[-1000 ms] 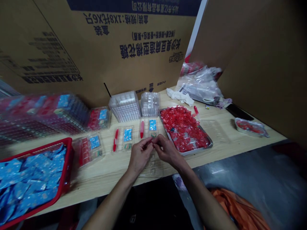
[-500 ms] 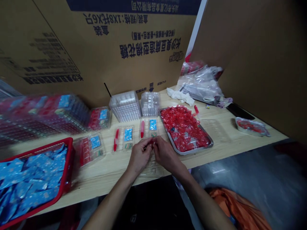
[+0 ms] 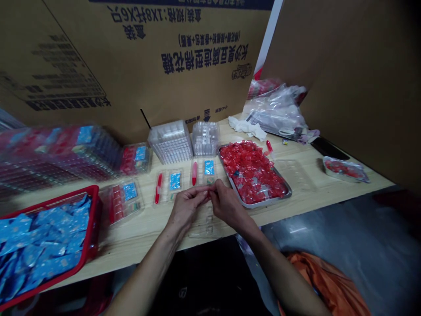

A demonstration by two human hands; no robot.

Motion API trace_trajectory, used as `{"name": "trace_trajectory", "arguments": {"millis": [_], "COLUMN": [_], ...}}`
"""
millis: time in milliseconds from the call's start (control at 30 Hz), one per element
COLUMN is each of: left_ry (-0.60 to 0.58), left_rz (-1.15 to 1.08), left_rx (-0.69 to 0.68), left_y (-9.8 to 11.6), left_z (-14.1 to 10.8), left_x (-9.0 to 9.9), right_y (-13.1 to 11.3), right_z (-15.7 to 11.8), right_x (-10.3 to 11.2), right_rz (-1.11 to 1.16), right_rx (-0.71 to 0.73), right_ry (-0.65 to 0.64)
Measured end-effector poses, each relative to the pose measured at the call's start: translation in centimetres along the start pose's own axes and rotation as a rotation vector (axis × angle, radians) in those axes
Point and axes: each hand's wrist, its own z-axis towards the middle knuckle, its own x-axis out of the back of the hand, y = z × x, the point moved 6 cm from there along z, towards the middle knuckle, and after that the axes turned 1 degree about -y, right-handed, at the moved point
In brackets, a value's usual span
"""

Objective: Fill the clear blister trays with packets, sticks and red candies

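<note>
My left hand (image 3: 189, 205) and my right hand (image 3: 225, 202) meet at the fingertips, both pinched closed on something small that I cannot make out, with a bit of red at the tips. Beneath them lies a clear plastic tray (image 3: 205, 228), partly hidden. Just beyond, another clear tray holds a red tube (image 3: 194, 173) and a blue packet (image 3: 209, 167). A similar tray to the left has a red tube (image 3: 158, 188) and a blue packet (image 3: 175, 180). Right of my right hand is a metal tray (image 3: 241, 197) heaped with red wrapped pieces (image 3: 251, 169).
A red basket (image 3: 94, 215) of blue packets stands at the left. Behind it are stacked filled trays (image 3: 59, 151). Clear tray stacks (image 3: 171, 140) stand before a cardboard box (image 3: 131, 79). A plastic bag (image 3: 279, 109) and a dark phone-like object (image 3: 329, 149) lie at the right.
My left hand has shifted slightly left, its fingers now stretched more toward the right hand. Both hands remain joined at the fingertips. The whole view has shifted a little.
</note>
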Motion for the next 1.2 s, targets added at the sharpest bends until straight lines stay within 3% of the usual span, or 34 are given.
{"name": "trace_trajectory", "arguments": {"millis": [100, 200, 267, 333, 467, 633, 867, 1033, 1133, 1200], "left_ry": [0.078, 0.099, 0.024, -0.078, -0.137, -0.222, -0.248, -0.329, -0.361, -0.369], "left_rz": [0.141, 0.492, 0.739, 0.923, 1.118, 1.111, 0.886, 0.984, 1.047, 1.085], "left_rx": [-0.086, -0.266, -0.414, -0.566, -0.752, -0.786, -0.762, -0.968, -1.030, -1.050], "left_y": [1.2, 2.3, 2.2, 1.5, -0.6, -1.4, -0.8, -1.0, -1.4, -1.8], "left_z": [0.2, 0.0, -0.3, -0.8, -0.9, -0.8, -1.1, -1.7, -2.0, -2.2], "left_x": [1.8, 3.0, 2.3, 1.0, -0.8, -0.7, -0.2, -0.7, -0.4, -0.1], "right_y": [1.9, 5.5, 7.8, 9.1, 9.9, 10.5, 11.2, 11.3, 11.1, 10.7], "right_z": [0.5, 0.4, 0.0, -0.2, 0.1, 0.4, 0.8, 1.2, 0.7, 0.2], "right_x": [2.5, 5.9, 6.7, 6.6, 6.2, 6.4, 7.8, 8.2, 8.1, 7.0], "right_rz": [-0.063, -0.426, -0.619, -0.675, -0.645, -0.604, -0.472, -0.291, 0.003, 0.385], "right_rx": [-0.054, -0.215, -0.301, -0.320, -0.331, -0.363, -0.346, -0.366, -0.398, -0.450], "right_ry": [-0.032, -0.043, -0.153, -0.233, -0.136, 0.038, 0.347, 0.399, 0.417, 0.369]}}
